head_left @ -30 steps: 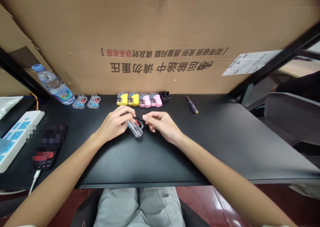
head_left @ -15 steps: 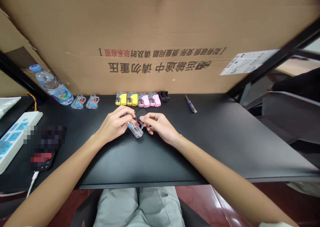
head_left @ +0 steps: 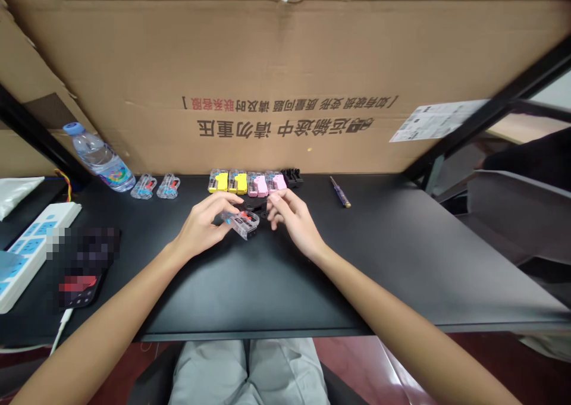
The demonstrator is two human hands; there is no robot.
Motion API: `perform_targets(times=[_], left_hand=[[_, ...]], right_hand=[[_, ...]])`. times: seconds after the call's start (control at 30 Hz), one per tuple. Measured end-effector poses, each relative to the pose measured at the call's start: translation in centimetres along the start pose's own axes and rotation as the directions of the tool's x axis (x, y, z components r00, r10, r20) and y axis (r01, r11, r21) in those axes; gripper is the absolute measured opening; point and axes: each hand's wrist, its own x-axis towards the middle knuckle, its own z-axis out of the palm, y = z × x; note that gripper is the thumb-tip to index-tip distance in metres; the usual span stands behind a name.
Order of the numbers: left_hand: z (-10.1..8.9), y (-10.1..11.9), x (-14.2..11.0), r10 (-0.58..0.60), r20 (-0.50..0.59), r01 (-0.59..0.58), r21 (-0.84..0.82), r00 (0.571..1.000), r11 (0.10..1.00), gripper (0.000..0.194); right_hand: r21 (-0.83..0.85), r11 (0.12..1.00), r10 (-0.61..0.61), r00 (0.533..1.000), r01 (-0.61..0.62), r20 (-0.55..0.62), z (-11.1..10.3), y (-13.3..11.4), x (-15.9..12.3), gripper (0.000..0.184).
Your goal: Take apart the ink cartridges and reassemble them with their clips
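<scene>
My left hand (head_left: 207, 222) is closed round a clear plastic toy-gun-like piece (head_left: 244, 223) with a red trigger-like part and blue bits inside, tilted above the table. To its right, my right hand (head_left: 294, 220) has its thumb and fingers drawn together. Whatever they pinch, if anything, is too small to make out. Black plastic parts (head_left: 255, 205) lie just behind the clear piece, between both hands, close to the right fingertips. Beyond the hands stand a row of clear pieces with yellow covers (head_left: 238, 182) and pink covers (head_left: 257, 185), beside black parts (head_left: 292, 178).
Two similar clear pieces (head_left: 168, 187) lie at the back left, near a water bottle (head_left: 104, 161) leaning on the cardboard (head_left: 285, 54). A screwdriver (head_left: 341, 192) rests at the back right. At the left are a white power strip (head_left: 40, 247) and a phone (head_left: 89, 268) with its cable.
My right hand has drawn off the clear piece, slightly to the right. The clear piece has turned in my left hand and lies flatter. The view has tilted up a little.
</scene>
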Motion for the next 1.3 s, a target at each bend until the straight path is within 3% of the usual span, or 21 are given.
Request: perform_targets(times=[0.13,0.33,0.47,0.73,0.87,1.0,1.07,1.13,1.2,1.3], left_hand=[[-0.2,-0.5,-0.4,0.022,0.0,-0.022,0.036,1.0,0.999,0.01],[-0.7,-1.5,-1.0,-0.025,0.068,0.009,0.233,0.997,0.973,0.015],[-0.7,-2.0,-1.2,-0.066,0.114,0.025,0.332,0.991,0.943,0.019],[-0.5,-2.1,-1.3,-0.033,0.107,-0.005,0.333,0.994,0.943,0.038],[-0.6,-1.8,-1.3,0.025,0.096,-0.052,0.289,0.995,0.956,0.042],[-0.2,-1.3,-1.1,0.014,0.063,-0.026,0.19,0.998,0.981,0.036],[0.3,-1.1,-0.9,-0.063,0.001,0.063,0.065,0.998,0.996,0.025],[0.9,-1.2,-0.8,-0.215,-0.071,0.206,-0.113,0.974,0.972,0.021],[1.5,-1.4,-0.7,-0.401,-0.075,0.365,-0.291,0.913,0.884,0.031],[2.0,-1.5,-0.7,-0.619,0.07,0.572,-0.473,0.782,0.669,0.039]], right_hand=[[-0.047,0.996,-0.064,0.992,0.069,0.105,-0.2,0.5,0.2,0.048],[-0.122,0.985,-0.114,0.991,0.122,0.075,-0.2,0.3,-0.1,0.038],[-0.134,0.981,-0.122,0.985,0.138,0.123,0.2,0.3,-0.6,0.038],[-0.171,0.944,-0.254,0.951,0.284,0.176,0.7,0.9,-1.1,0.041],[-0.129,0.979,-0.132,0.97,0.16,0.206,0.8,0.8,-1.1,0.052],[0.026,0.991,0.118,0.937,-0.134,0.329,0.8,0.6,-0.9,0.074],[0.089,0.973,0.172,0.925,-0.213,0.338,0.8,0.5,-0.7,0.083],[0.115,0.971,0.167,0.941,-0.208,0.293,0.7,0.4,-0.5,0.083],[0.114,0.977,0.148,0.961,-0.178,0.233,0.6,0.5,-0.3,0.078],[0.11,0.983,0.127,0.975,-0.148,0.18,0.5,0.9,-0.1,0.077]])
